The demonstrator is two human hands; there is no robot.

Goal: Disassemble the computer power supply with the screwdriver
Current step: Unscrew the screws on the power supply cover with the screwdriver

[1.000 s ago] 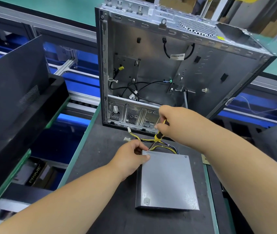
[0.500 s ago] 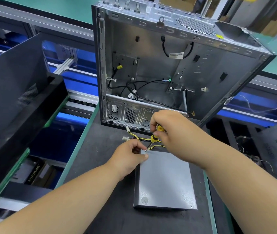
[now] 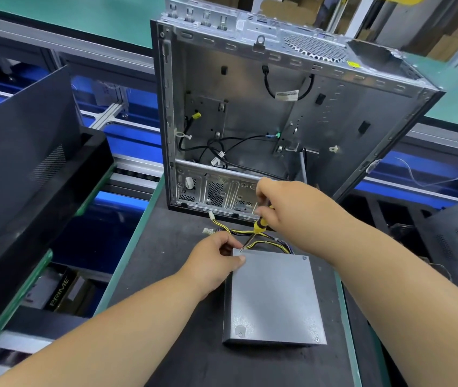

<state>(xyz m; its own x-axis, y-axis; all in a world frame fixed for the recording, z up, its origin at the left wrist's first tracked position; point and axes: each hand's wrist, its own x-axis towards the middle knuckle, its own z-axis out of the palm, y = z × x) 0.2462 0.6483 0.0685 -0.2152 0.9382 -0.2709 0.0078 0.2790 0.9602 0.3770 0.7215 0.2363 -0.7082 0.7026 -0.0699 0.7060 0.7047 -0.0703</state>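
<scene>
The power supply (image 3: pixel 274 297), a flat grey metal box, lies on the dark work mat (image 3: pixel 166 344) near the mat's right edge, its lid facing up and a bundle of yellow and black cables (image 3: pixel 239 233) trailing from its far side toward the open computer case (image 3: pixel 278 121). The case stands upright at the mat's far edge, its side panel off and a few black wires hanging inside. The left hand (image 3: pixel 216 263) rests at the box's far left corner, thumb lying on the lid and fingers curled over the corner's edge, steadying it. The right hand (image 3: pixel 286 210) holds the yellow-and-black screwdriver (image 3: pixel 255 229) by its handle, fingers wrapped round it, with the shaft slanting down to that same far left corner. The tip seems to sit on a screw there, though the spot is too small to be sure. Another screw head shows at the lid's far right corner (image 3: pixel 304 257).
</scene>
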